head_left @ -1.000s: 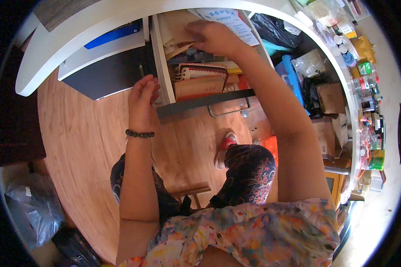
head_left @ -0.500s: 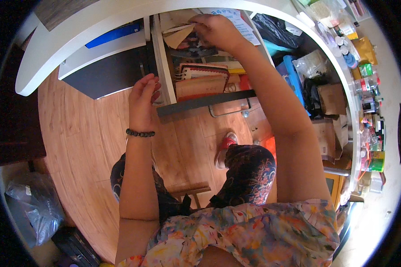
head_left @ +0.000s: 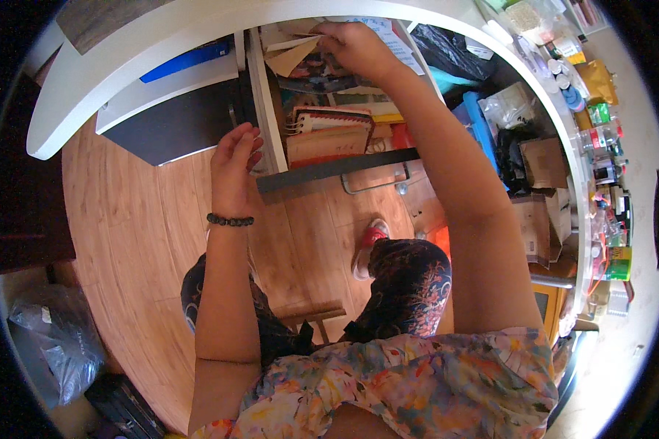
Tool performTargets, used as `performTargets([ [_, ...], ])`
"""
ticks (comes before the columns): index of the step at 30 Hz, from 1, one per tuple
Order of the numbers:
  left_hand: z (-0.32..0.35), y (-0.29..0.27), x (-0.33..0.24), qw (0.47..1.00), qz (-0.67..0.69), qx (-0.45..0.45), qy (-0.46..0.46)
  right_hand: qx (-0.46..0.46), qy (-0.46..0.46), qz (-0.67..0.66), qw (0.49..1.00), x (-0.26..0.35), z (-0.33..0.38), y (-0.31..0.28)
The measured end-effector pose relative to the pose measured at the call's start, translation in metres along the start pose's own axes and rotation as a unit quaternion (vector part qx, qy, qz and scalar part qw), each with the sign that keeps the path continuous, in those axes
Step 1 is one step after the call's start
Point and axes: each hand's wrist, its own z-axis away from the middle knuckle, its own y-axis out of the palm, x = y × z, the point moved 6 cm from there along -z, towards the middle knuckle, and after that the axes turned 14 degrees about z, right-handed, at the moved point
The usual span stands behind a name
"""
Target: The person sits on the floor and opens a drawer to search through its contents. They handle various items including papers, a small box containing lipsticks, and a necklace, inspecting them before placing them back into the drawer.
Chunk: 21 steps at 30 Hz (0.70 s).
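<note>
Some beige paper [head_left: 293,60] is in the right hand [head_left: 355,48], beyond the left [head_left: 234,159].

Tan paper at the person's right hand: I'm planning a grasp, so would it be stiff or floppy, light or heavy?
The tan paper is probably light, since its edges look thin. It likely bends easily yet keeps some stiffness: it juts out fairly flat from the right hand. It may also crease, given its thin, pointed corner.

Your right hand [head_left: 359,50] covers part of the printed sheet [head_left: 403,51], and the white desktop [head_left: 329,7] hides your drawer's [head_left: 329,171] far end. Your patterned shirt [head_left: 432,373] runs off the lower edge.
</note>
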Motion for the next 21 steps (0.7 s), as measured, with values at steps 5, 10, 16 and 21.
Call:
performTargets([
  [5, 0.007, 0.015, -0.016, 0.997, 0.021, 0.019, 0.075, 0.004, -0.004, 0.017, 1.0, -0.002, -0.001, 0.001],
  [10, -0.008, 0.046, -0.026, 0.967, 0.216, 0.134, 0.007, 0.021, 0.035, -0.053, 0.998, -0.01, -0.005, 0.005],
  [16, -0.044, 0.089, -0.021, 0.9, 0.319, 0.243, -0.168, 0.077, 0.038, -0.048, 0.995, -0.005, -0.002, 0.008],
  [21, -0.051, 0.105, -0.026, 0.874, 0.381, 0.272, -0.13, 0.038, -0.057, -0.008, 0.998, 0.022, 0.021, -0.003],
])
